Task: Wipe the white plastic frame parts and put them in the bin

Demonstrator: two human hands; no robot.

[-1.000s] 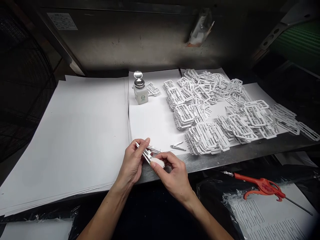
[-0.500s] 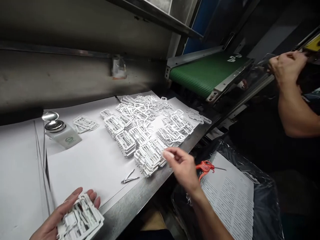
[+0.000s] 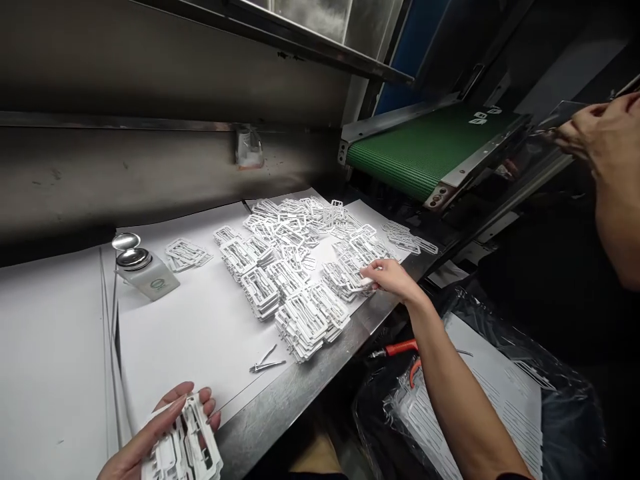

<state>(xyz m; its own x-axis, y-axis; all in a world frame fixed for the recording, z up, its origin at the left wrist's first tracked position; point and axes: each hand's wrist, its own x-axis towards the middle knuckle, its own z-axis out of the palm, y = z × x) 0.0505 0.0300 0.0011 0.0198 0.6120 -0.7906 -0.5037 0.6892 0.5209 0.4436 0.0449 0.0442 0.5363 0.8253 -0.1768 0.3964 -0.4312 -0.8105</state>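
My left hand (image 3: 167, 427), at the lower left, cups a small stack of white slotted plastic frames (image 3: 193, 440), its fingers curled round the far side. Farther right, my right hand (image 3: 393, 277) reaches over the table edge to the right-hand pile of white frames (image 3: 350, 270). Its thumb and fingers pinch a white frame at the near side of that pile; the fingertips partly hide it. Between the hands stand neat stacks of the same frames (image 3: 303, 320). A small pair of metal nippers (image 3: 267, 363) lies with handles apart on the white paper.
A lidded metal-topped dispenser (image 3: 145, 270) stands at the left. Behind the frames is a green conveyor belt (image 3: 415, 150) carrying a few white parts. Below the table edge are a red air gun (image 3: 400, 349) and a black-lined box (image 3: 565, 413). A co-worker's hand (image 3: 600, 130) is at upper right.
My right hand has moved away and to the right, from beside the near stack to the right-hand pile. The left hand still holds its stack. The view has shifted slightly.
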